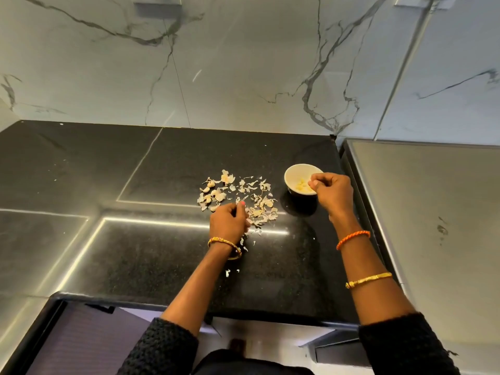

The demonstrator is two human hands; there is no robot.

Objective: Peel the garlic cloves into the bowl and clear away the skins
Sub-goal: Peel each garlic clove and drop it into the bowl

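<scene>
Pale peeled cloves (301, 183) lie in the white bowl (293, 171) on the black counter (135, 253). Just left, papery skins (243, 196) are scattered with a few unpeeled cloves (209, 188). Right hand (334, 194) hovers at the bowl's rim, fingertips pinched; what they hold, I cannot tell. Left hand (228, 221) rests curled among the skins.

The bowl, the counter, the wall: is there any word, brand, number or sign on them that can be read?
None: no text can be read anywhere in this view.
The bowl is plain white inside, with no mark showing.
The black counter and the marble wall bear only veins, seams and glare.
The bangles carry no lettering that can be made out.
</scene>
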